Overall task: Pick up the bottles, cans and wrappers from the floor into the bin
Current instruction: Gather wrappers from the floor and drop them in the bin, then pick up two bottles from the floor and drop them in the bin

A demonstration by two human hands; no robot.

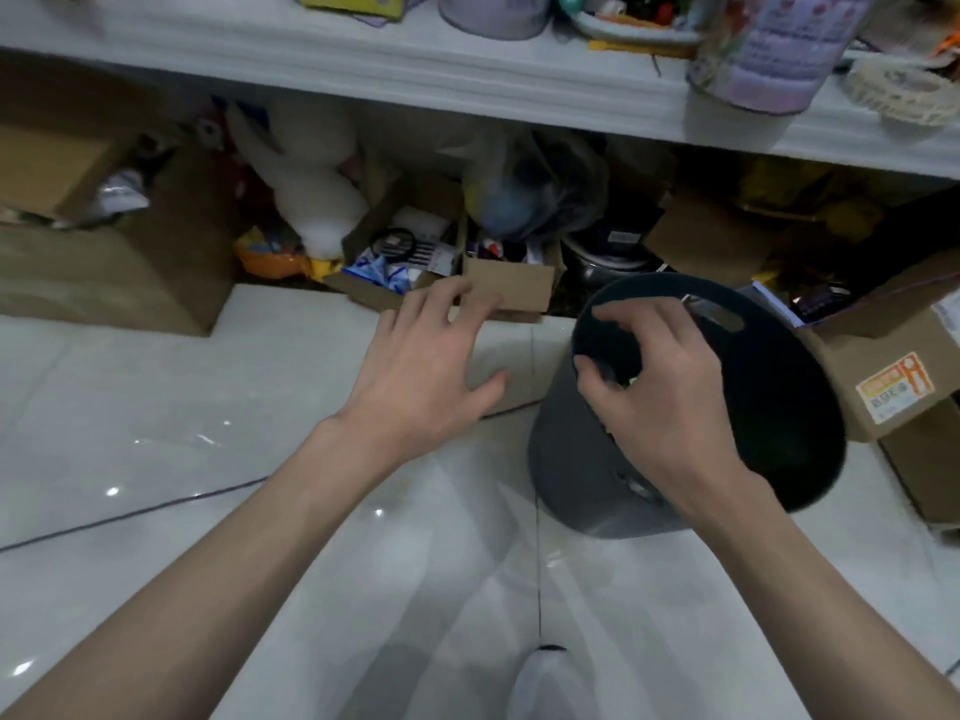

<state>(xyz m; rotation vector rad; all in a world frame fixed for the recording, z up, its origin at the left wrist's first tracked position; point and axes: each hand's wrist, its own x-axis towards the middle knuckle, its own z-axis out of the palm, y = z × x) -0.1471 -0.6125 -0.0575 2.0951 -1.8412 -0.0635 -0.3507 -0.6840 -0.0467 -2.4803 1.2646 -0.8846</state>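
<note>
Where the glossy white floor (156, 407) fills the left of the frame, a large brown cardboard box (104, 272) stands on it under a long white shelf (363, 70) that runs across the top. Just right of that box, in the shadow below the shelf, a white plush toy (317, 200) leans among open cartons of small clutter. At centre frame the left hand (421, 366) hovers palm down over the floor with fingers spread and straight, holding nothing; its fingertips overlap the front of a small cardboard box (509, 288), though whether they touch it cannot be told. Right of centre the dark grey bin (571, 459) stands on the floor, its round mouth turned up toward the camera and a handle slot cut in its far rim. The right hand (660, 392) hangs over the near left edge of that mouth, thumb and fingers curled toward each other; whether they pinch anything is unclear through the blur. At the right edge, touching the bin's far side, sits a carton with an orange sticker (883, 345).
</note>
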